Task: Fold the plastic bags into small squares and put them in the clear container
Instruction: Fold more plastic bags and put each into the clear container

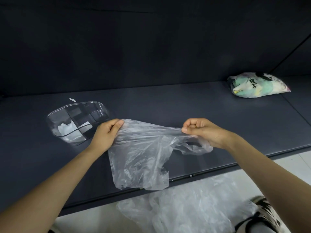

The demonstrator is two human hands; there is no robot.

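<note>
A clear plastic bag point(139, 155) is stretched above the dark bench point(185, 105) between both hands, its top edge pulled taut and its body drooping toward six o'clock, over the bench's near edge. The left hand point(106, 133) has its grip closed on the bag's left corner, thumb over curled fingers, pinching the film. The right hand point(202, 130) has its grip closed too, fingers curled in a loose fist around the gathered right end, with the bag's handle loop hanging just below it. The clear container point(77, 121) stands on the bench at nine o'clock from the bag, just beside the left hand, with white folded pieces inside. A printed packet point(257, 85) lies far off at two o'clock. More crumpled clear bags point(193, 207) sit heaped at six o'clock, below the bench edge.
</note>
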